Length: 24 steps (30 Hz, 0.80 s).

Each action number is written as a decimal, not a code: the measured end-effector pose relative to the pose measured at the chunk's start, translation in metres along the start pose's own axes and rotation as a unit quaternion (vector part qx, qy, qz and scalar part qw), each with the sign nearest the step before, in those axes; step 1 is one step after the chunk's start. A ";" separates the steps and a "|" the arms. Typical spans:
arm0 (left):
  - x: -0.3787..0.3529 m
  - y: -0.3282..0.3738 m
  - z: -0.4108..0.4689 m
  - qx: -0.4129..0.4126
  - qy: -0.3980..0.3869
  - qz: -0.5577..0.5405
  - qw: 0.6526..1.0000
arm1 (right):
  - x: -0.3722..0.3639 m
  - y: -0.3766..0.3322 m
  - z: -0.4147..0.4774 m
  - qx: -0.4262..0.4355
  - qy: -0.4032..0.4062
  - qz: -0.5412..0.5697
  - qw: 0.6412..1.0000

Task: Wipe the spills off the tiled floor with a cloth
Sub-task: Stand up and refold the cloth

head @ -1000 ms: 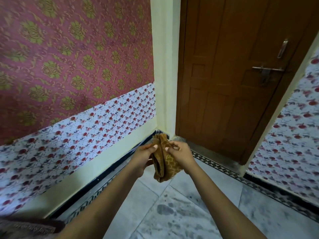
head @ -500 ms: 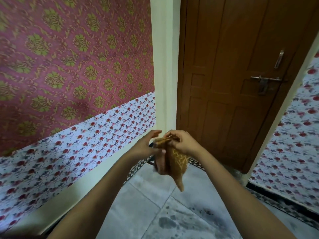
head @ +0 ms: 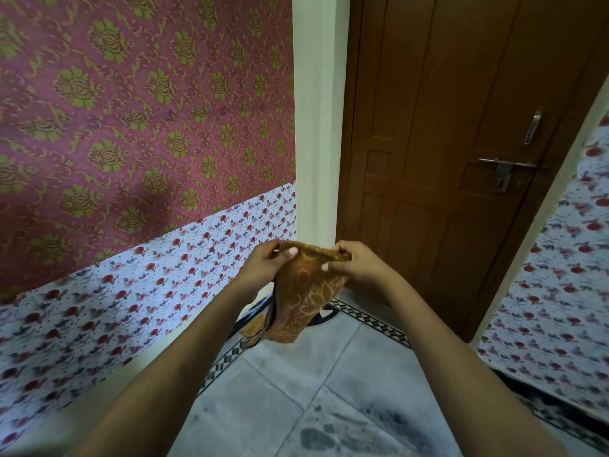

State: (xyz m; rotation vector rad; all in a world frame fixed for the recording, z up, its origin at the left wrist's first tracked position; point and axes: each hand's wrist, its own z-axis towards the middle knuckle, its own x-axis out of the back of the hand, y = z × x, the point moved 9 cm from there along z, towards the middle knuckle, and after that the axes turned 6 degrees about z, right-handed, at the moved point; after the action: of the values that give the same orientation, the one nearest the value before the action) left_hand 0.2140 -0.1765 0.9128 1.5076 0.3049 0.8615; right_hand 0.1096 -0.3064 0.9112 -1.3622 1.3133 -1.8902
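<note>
Hands up at chest level, nothing resting on a surface. Left hand (head: 263, 268) pinches the top left edge of the cloth (head: 304, 298), thumb in front. Cloth stretches between both hands and hangs below them, well above the tiled floor (head: 296, 384). Right hand (head: 357, 268) pinches the top right edge. Dark spills (head: 329, 438) sit on the floor tiles below, near the bottom edge of view.

Soft, even indoor light; wide-angle bending at the edges; floral wallpaper (head: 99, 308) smeared by motion blur.
</note>
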 end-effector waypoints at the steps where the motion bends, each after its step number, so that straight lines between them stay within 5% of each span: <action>1: 0.008 0.001 0.003 0.004 0.019 -0.013 1.000 | -0.001 -0.005 0.002 0.009 0.011 0.038 0.999; 8: -0.011 -0.022 -0.003 0.069 -0.154 -0.019 0.985 | 0.018 -0.030 0.007 0.037 0.103 0.194 0.975; 12: -0.018 -0.027 -0.003 0.081 -0.106 -0.154 0.979 | 0.023 -0.007 0.008 -0.037 0.126 0.309 0.942; 16: -0.007 -0.013 0.003 0.080 -0.037 -0.128 0.988 | 0.023 0.011 0.006 -0.063 0.136 0.470 0.870; 21: -0.001 -0.003 0.006 0.087 0.031 -0.126 0.988 | 0.014 0.036 0.004 -0.114 0.198 0.463 0.856; 24: -0.002 -0.008 0.005 0.135 0.074 -0.166 0.974 | -0.018 0.044 0.001 -0.168 0.140 0.486 0.846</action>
State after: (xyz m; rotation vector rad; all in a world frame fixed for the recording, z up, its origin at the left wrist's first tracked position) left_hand 0.2188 -0.1805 0.9053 1.5841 0.7881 0.6842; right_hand 0.1114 -0.3117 0.8642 -0.3311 2.0248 -1.1696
